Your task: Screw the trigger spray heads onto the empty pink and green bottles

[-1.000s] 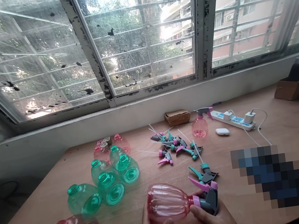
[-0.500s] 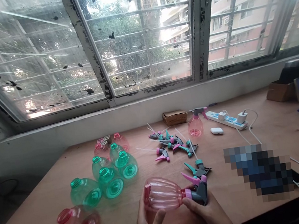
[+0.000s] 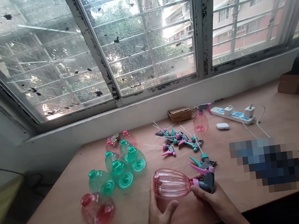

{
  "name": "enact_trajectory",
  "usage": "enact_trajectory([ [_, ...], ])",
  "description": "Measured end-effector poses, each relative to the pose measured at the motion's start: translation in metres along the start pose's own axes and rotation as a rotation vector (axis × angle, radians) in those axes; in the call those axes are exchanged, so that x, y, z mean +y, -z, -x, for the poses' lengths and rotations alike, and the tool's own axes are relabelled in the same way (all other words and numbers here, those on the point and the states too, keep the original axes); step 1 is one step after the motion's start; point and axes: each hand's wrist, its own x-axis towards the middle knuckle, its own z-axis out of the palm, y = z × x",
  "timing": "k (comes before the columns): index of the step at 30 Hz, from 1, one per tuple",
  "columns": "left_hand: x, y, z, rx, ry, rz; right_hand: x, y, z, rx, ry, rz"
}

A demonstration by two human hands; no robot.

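Something pixelated (image 3: 269, 164) near the table's (image 3: 141, 216) right-hand near edge can't be made out, and the cardboard box (image 3: 293, 82) toward the far right corner is cut off. You can't tell whether the see-through green bottles (image 3: 124, 179) and front pink bottle (image 3: 98, 210), toward the left edge, contain liquid. Above the near edge, your left hand (image 3: 161, 213) cups the held pink bottle's (image 3: 172, 183) base, fingers partly hidden behind it; your right hand (image 3: 214, 197) grips its spray head (image 3: 207, 181) at the collar, bottle lying sideways.
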Motion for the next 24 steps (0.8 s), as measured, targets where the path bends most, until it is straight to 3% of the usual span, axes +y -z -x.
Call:
enact_trajectory([
  [9,-0.012,0.009,-0.005,-0.028,0.048,-0.089,0.001,0.001,0.0,0.001,-0.031,-0.02],
  [13,-0.007,0.004,-0.002,0.037,0.008,-0.049,-0.002,0.0,0.001,-0.012,-0.028,-0.031],
  [18,-0.006,0.003,-0.003,0.046,0.071,-0.021,0.0,0.0,0.002,-0.033,-0.015,-0.027],
  [24,-0.003,-0.001,0.002,0.074,-0.015,-0.061,0.0,-0.002,0.0,0.003,-0.052,-0.081],
])
